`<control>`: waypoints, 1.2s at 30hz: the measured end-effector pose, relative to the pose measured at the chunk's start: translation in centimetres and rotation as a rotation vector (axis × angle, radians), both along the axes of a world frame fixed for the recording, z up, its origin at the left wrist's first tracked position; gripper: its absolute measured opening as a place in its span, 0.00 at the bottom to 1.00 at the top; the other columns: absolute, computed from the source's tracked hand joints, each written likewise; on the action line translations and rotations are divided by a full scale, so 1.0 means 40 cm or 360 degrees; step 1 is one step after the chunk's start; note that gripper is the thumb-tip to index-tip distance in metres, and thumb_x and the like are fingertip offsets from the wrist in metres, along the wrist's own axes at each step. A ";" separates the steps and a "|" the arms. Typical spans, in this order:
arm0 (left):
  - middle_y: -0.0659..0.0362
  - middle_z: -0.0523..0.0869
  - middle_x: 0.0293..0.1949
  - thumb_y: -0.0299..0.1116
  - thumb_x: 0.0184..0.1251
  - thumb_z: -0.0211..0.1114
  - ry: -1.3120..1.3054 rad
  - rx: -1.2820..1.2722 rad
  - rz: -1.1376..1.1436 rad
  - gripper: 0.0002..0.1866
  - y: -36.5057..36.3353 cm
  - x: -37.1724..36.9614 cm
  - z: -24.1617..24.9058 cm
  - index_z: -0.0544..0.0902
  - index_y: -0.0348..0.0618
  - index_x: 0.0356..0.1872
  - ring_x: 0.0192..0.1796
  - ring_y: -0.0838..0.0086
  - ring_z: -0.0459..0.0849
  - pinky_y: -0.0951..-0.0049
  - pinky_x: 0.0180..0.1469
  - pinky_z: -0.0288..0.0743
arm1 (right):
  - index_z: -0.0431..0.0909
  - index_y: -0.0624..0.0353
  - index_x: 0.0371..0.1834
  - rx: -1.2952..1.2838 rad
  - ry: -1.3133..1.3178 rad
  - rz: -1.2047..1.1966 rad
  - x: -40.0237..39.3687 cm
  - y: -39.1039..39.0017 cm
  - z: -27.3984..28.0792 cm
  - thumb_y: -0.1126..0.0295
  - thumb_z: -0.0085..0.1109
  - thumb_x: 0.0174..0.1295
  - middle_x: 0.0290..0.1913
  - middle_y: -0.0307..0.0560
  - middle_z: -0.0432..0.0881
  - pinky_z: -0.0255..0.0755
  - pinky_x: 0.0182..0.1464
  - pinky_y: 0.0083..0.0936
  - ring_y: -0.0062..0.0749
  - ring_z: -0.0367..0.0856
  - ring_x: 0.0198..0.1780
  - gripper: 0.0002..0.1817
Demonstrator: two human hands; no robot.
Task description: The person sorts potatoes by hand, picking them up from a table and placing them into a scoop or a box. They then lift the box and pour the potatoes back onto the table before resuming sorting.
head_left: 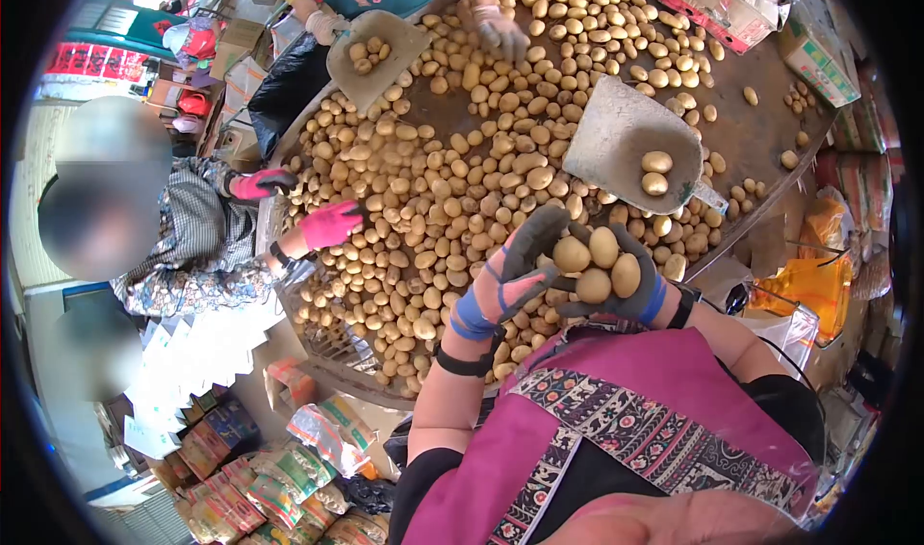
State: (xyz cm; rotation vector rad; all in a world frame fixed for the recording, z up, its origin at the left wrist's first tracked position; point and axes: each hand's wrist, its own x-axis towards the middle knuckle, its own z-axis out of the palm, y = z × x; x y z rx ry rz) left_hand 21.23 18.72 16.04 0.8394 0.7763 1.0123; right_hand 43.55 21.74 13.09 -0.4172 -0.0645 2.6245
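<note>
Both my hands are in grey-and-pink work gloves with blue cuffs, held together above the near side of a potato heap. My right hand is cupped, palm up, round several light-brown potatoes. From the left, the fingers and thumb of my left hand close on one potato at the edge of that handful. Part of the grip is hidden behind the potatoes. Just beyond my hands, a worn metal scoop lies on the heap with two potatoes in it, its handle pointing toward my right side.
On the left, a co-worker's pink-gloved hands are over the heap. Across the table, another person holds a second scoop and reaches in with a gloved hand. Cardboard boxes stand at the far right; packaged goods lie lower left.
</note>
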 end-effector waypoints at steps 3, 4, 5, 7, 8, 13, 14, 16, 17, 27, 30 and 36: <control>0.50 0.74 0.65 0.24 0.67 0.61 0.0135 0.0184 0.0364 0.29 -0.059 -0.018 0.004 0.65 0.34 0.69 0.69 0.64 0.71 0.65 0.71 0.62 | 0.61 0.42 0.72 0.0042 0.0119 0.0070 -0.029 -0.019 0.029 0.42 0.38 0.73 0.74 0.51 0.62 0.55 0.69 0.66 0.47 0.61 0.74 0.30; 0.50 0.74 0.65 0.24 0.67 0.61 0.0132 0.0202 0.0383 0.29 -0.081 -0.027 0.008 0.65 0.34 0.69 0.69 0.64 0.71 0.65 0.71 0.62 | 0.60 0.43 0.73 -0.0192 0.0213 0.0050 -0.037 -0.026 0.036 0.42 0.38 0.72 0.74 0.51 0.61 0.55 0.69 0.68 0.47 0.61 0.74 0.31; 0.50 0.74 0.65 0.23 0.67 0.60 0.0135 0.0195 0.0450 0.28 -0.103 -0.040 0.006 0.65 0.34 0.69 0.68 0.64 0.72 0.65 0.70 0.64 | 0.60 0.45 0.73 -0.0069 0.0285 0.0084 -0.039 -0.040 0.051 0.41 0.39 0.72 0.74 0.52 0.61 0.55 0.69 0.67 0.48 0.63 0.73 0.32; 0.51 0.74 0.65 0.24 0.67 0.62 0.0191 0.0085 0.0528 0.29 -0.154 -0.070 0.001 0.66 0.35 0.68 0.67 0.65 0.72 0.65 0.68 0.67 | 0.61 0.46 0.72 -0.0070 0.0315 0.0156 -0.043 -0.059 0.064 0.41 0.39 0.72 0.74 0.52 0.61 0.57 0.69 0.66 0.48 0.63 0.72 0.32; 0.51 0.74 0.65 0.24 0.67 0.62 0.0185 0.0098 0.0561 0.29 -0.181 -0.072 -0.005 0.66 0.35 0.68 0.67 0.65 0.72 0.65 0.68 0.67 | 0.61 0.46 0.72 -0.0082 0.0348 0.0197 -0.044 -0.068 0.070 0.41 0.39 0.72 0.73 0.53 0.62 0.58 0.68 0.65 0.49 0.64 0.71 0.32; 0.53 0.72 0.65 0.34 0.58 0.73 0.0974 0.0574 0.0366 0.35 -0.322 -0.036 -0.020 0.69 0.40 0.67 0.65 0.65 0.73 0.63 0.63 0.72 | 0.63 0.53 0.69 -0.0316 -0.0085 0.0352 -0.068 -0.154 0.016 0.48 0.50 0.70 0.66 0.51 0.69 0.69 0.65 0.54 0.47 0.71 0.65 0.30; 0.53 0.72 0.66 0.35 0.58 0.74 0.1401 0.0686 0.0279 0.34 -0.332 -0.028 0.012 0.71 0.41 0.66 0.65 0.65 0.72 0.64 0.63 0.72 | 0.63 0.53 0.69 -0.0319 -0.0105 0.0409 -0.079 -0.166 0.022 0.48 0.50 0.70 0.66 0.51 0.69 0.69 0.65 0.54 0.47 0.71 0.65 0.30; 0.55 0.75 0.62 0.31 0.58 0.74 0.1580 0.0678 0.0531 0.30 -0.371 -0.015 -0.071 0.74 0.41 0.62 0.63 0.68 0.75 0.68 0.61 0.73 | 0.60 0.58 0.70 0.0039 -0.0032 0.0632 -0.107 -0.174 0.034 0.49 0.49 0.71 0.67 0.49 0.68 0.67 0.68 0.46 0.43 0.70 0.66 0.31; 0.53 0.77 0.59 0.31 0.56 0.75 0.1179 0.0382 0.0629 0.31 -0.388 -0.022 -0.107 0.74 0.40 0.61 0.60 0.67 0.77 0.68 0.60 0.74 | 0.58 0.58 0.71 0.0898 -0.0074 0.0600 -0.132 -0.187 0.029 0.51 0.48 0.72 0.68 0.48 0.67 0.65 0.70 0.38 0.37 0.70 0.67 0.31; 0.53 0.85 0.45 0.30 0.52 0.78 0.0760 -0.0183 0.1506 0.27 -0.632 -0.040 -0.222 0.76 0.35 0.52 0.48 0.69 0.83 0.71 0.52 0.78 | 0.68 0.55 0.61 -0.0075 -0.0528 0.0926 -0.182 -0.207 -0.043 0.53 0.50 0.71 0.52 0.49 0.76 0.76 0.52 0.32 0.36 0.75 0.53 0.22; 0.55 0.84 0.46 0.32 0.52 0.78 0.1177 -0.0258 0.1544 0.28 -0.709 -0.020 -0.306 0.76 0.36 0.52 0.47 0.72 0.83 0.72 0.51 0.78 | 0.70 0.58 0.59 0.0544 -0.0585 0.0875 -0.291 -0.213 0.020 0.52 0.47 0.73 0.46 0.43 0.75 0.76 0.47 0.29 0.28 0.75 0.46 0.22; 0.44 0.82 0.52 0.45 0.52 0.74 0.1471 -0.0408 0.1257 0.31 -0.737 0.039 -0.314 0.77 0.39 0.55 0.56 0.51 0.80 0.59 0.57 0.75 | 0.67 0.60 0.65 0.0974 0.0110 0.1538 -0.536 -0.413 0.102 0.52 0.44 0.75 0.47 0.47 0.81 0.75 0.46 0.29 0.36 0.81 0.45 0.25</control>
